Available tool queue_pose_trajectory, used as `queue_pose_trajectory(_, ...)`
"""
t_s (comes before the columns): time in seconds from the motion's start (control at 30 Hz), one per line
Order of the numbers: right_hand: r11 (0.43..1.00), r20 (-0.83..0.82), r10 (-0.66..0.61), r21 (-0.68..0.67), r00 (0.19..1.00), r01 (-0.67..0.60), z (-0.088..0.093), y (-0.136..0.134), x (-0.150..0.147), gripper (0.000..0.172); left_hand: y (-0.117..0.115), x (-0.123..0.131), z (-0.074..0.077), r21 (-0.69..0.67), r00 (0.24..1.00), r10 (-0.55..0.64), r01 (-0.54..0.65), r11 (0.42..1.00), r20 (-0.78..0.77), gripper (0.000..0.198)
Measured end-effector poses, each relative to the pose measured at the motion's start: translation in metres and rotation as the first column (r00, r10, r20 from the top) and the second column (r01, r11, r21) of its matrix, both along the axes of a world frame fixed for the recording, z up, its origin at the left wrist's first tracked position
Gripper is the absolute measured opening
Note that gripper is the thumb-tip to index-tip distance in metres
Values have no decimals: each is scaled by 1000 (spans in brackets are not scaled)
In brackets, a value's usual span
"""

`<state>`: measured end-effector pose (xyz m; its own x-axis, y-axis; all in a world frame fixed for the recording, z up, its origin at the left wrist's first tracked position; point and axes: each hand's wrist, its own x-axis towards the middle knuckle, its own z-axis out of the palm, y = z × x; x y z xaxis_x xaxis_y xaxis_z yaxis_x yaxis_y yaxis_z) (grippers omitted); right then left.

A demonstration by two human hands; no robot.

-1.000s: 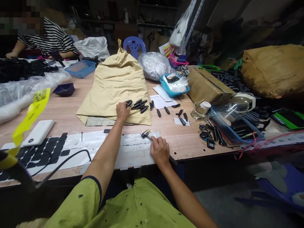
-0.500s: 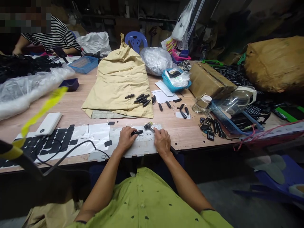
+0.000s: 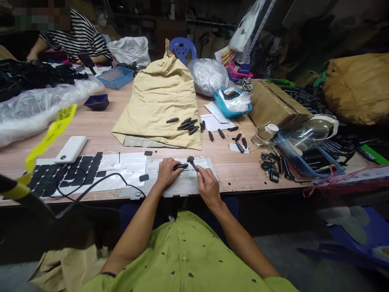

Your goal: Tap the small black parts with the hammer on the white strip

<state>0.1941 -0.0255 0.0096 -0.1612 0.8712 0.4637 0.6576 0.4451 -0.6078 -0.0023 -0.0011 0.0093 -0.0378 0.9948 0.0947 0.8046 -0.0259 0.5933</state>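
Note:
My left hand [image 3: 167,173] is closed on a black, tapered pen-like piece [image 3: 182,166], pinned against a pale grey board [image 3: 173,188] at the table's front edge. In my right hand [image 3: 209,187] is the handle of a small hammer [image 3: 191,160], its dark head raised just right of the piece's tip. The head and the piece look apart. Similar black pieces [image 3: 188,123] lie in a cluster on a beige cloth [image 3: 158,101] beyond my hands. Several more pieces [image 3: 221,133] are scattered on the table to the right.
Left of the board is a sheet with black stickers [image 3: 83,170], a white power bank [image 3: 71,149] and a dark cable [image 3: 114,174]. Keys [image 3: 267,164], a glass jar [image 3: 264,136], a blue basket [image 3: 300,158] and a carton [image 3: 273,105] stand right. Someone in striped sleeves [image 3: 88,36] sits back left.
The hammer has turned in my right hand, its head now pointing up and away from the board. My left hand still holds the black piece. The view has shifted slightly left.

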Motion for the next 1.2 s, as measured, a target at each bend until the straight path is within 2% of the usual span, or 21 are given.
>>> queue_pose_trajectory(0.23,998,108,15,-64,994,-8,1,2,-1,36,1,4,0,-35,1000,17,-17,999,4,16)
queue_pose_trajectory(0.4,998,150,22,-63,988,-13,6,-2,-7,38,2,6,-3,-32,999,29,-28,999,17,14)
queue_pose_trajectory(0.57,995,203,56,-89,978,-38,0,-4,-15,37,2,5,-4,-19,999,26,-25,999,28,11)
queue_pose_trajectory(0.73,997,215,-66,-35,974,76,-3,12,-2,38,1,6,-2,-27,999,21,-20,999,47,15)
queue_pose_trajectory(0.9,973,369,-225,36,902,228,-11,30,14,32,1,4,-5,-27,994,57,-55,998,95,26)
queue_pose_trajectory(1.07,960,460,-279,104,843,260,-22,30,14,29,-1,-1,-3,-12,976,74,-73,997,205,42)
queue_pose_trajectory(1.2,961,497,-273,98,824,260,-21,29,10,29,1,-4,5,-9,963,74,-74,997,260,43)
